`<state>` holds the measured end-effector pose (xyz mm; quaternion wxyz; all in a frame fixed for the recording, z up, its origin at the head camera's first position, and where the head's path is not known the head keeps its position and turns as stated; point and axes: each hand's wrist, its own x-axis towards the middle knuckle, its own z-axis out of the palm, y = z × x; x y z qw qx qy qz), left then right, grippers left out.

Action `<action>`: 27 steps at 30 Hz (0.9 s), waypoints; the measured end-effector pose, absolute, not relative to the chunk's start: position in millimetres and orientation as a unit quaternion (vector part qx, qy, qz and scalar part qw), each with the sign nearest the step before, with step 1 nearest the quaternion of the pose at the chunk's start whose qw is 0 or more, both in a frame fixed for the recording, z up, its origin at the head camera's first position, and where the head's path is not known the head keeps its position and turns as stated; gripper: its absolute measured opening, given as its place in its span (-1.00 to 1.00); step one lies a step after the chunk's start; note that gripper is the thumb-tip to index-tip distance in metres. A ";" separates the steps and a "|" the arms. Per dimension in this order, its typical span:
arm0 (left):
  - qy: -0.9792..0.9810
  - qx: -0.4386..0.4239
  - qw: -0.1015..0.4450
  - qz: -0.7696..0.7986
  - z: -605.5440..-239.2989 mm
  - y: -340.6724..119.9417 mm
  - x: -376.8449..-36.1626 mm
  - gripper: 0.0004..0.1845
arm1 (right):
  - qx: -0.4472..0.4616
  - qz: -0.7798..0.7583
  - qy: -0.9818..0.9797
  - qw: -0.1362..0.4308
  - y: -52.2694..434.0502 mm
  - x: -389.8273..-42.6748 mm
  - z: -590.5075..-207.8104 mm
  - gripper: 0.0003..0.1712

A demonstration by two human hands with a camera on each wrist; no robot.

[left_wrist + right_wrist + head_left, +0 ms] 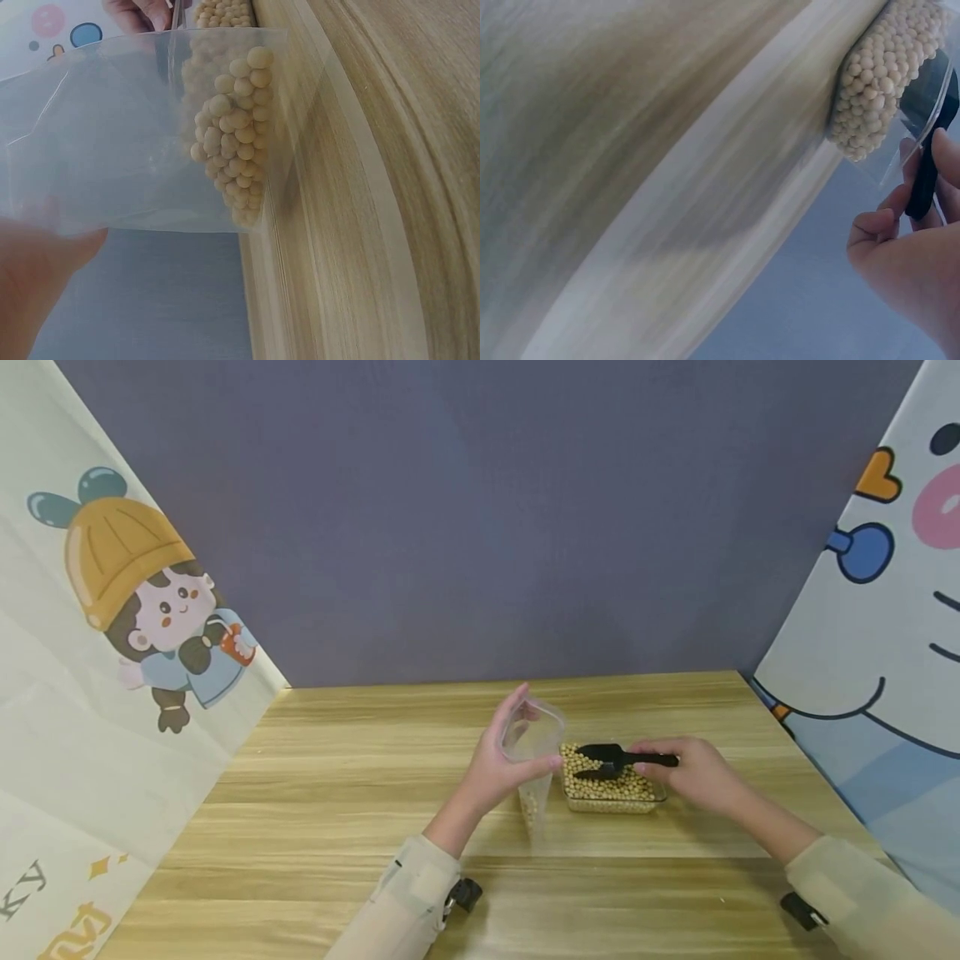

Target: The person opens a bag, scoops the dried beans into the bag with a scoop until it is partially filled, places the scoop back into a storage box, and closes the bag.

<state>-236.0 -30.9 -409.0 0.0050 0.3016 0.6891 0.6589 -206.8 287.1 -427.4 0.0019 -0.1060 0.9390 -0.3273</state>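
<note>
Wooden table (315, 793) stood in front of a grey back wall (480, 510), with cartoon-print sheets on the left (112, 635) and right (885, 635).

Head view: left hand (501, 760) held a clear plastic bag (534, 745) upright, fingers curled round its open mouth, just left of a clear tray (611, 804) of beans (600, 783). Tray sat on the table slightly right of centre. Right hand (693, 770) pinched the handle of a black scoop (609, 758), whose bowl lay in the beans at the tray's far side. Only a small heap of beans showed in the bag's bottom; the tray looked close to full. My read: transfer was early, most of the beans still to go.

Left wrist view: bag (142, 142) filled the frame, mostly clear film, with one cluster of beans (236, 135) at its low corner. Part of the left hand (41, 277) showed at the bag's edge; fingers couldn't be made out here. Tray beans (221, 11) showed at the top.

Right wrist view: blurred. Right-hand fingers (877, 225) were curled round the scoop handle (926, 180). Beans (877, 82) were packed against the tray wall beside it.
</note>
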 end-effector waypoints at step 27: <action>0.685 0.305 0.004 0.662 -410.7 -33.1 -236.1 0.25 | -0.140 -0.302 0.943 -0.018 294.1 -214.1 -430.0 -0.64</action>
